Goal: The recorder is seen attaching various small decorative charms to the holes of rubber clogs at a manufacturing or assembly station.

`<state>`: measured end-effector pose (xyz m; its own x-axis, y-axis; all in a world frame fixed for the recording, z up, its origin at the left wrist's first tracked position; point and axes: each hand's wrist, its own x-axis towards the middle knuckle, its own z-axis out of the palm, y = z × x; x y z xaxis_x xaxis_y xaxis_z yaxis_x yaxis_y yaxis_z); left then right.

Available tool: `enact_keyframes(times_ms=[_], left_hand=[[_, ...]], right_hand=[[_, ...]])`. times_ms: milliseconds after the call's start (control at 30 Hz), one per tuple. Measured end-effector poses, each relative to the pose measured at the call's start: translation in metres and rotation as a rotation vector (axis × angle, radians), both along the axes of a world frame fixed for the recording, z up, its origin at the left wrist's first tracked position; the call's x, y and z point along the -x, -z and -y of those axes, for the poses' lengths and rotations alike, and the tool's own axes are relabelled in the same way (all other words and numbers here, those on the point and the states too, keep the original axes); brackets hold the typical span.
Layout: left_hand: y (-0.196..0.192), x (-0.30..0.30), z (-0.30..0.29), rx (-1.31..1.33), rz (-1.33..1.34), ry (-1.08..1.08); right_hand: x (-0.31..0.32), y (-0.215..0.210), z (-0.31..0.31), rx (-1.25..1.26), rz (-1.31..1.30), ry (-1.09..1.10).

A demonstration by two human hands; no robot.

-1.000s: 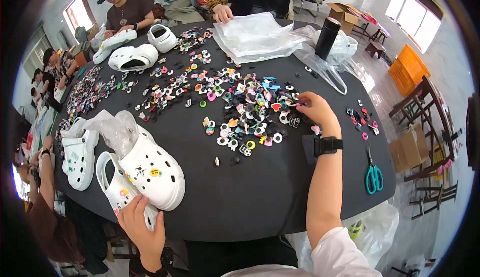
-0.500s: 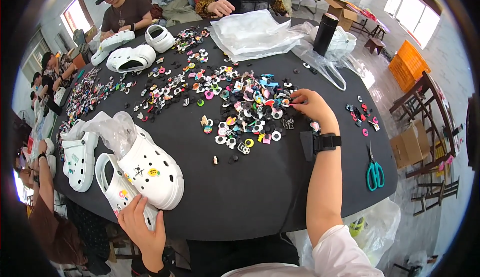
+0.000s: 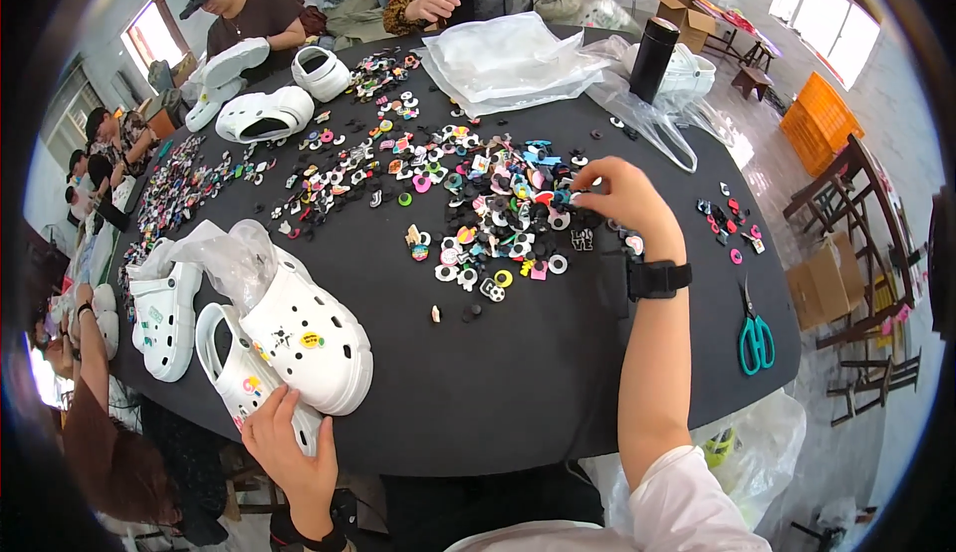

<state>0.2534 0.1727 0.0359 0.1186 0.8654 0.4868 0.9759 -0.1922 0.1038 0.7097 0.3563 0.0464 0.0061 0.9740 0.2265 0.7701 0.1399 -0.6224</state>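
Black desk (image 3: 468,383): broad, dark-topped, carrying everything below; near edge close to the wearer
Charm spread (image 3: 508,209): many-coloured heap mid-desk, trailing off toward the far left; pieces overlap, so likely to slide when one is drawn out
Plastic bags (image 3: 508,64): clear, flat pile on the far side; black bottle (image 3: 652,59) standing just right of them
Large-looking clog (image 3: 319,338): white, perforated, near left of desk, toe toward wearer; crumpled clear plastic (image 3: 224,263) at its heel end; charms on the upper
Inner clog (image 3: 239,378): white, just beside it on the left, partly hidden by the hand; probably light, springy foam, soft in the upper, firmer at the sole, not fragile; best held by toe and sole edge, heel strap too floppy
Left grip (image 3: 294,457): laid over the inner clog's toe, fingers on top, thumb toward the side; clasping or merely resting, cannot tell
Right grip (image 3: 632,199): at the heap's right edge, thumb and fingertips drawn close; whether a charm sits between them, cannot tell
Scissors (image 3: 757,343): teal handles, right of desk, well apart from both hands
Single charm (image 3: 435,314): loose, near side of heap; presumably light, rubbery; pinch by the rim
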Motion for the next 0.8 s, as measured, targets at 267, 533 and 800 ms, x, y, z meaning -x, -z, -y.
enact_keyframes(times_ms=[267, 533, 800], left_hand=[[-0.001, 0.000, 0.001, 0.006, -0.006, -0.017], [-0.001, -0.002, 0.000, 0.004, -0.009, -0.001], [-0.001, -0.002, 0.001, 0.017, -0.003, -0.015]], right_hand=[[0.064, -0.003, -0.004, 0.318, 0.074, -0.442], [0.038, 0.005, -0.010, 0.091, 0.065, -0.023], [0.070, 0.005, -0.004, 0.339, 0.171, -0.312]])
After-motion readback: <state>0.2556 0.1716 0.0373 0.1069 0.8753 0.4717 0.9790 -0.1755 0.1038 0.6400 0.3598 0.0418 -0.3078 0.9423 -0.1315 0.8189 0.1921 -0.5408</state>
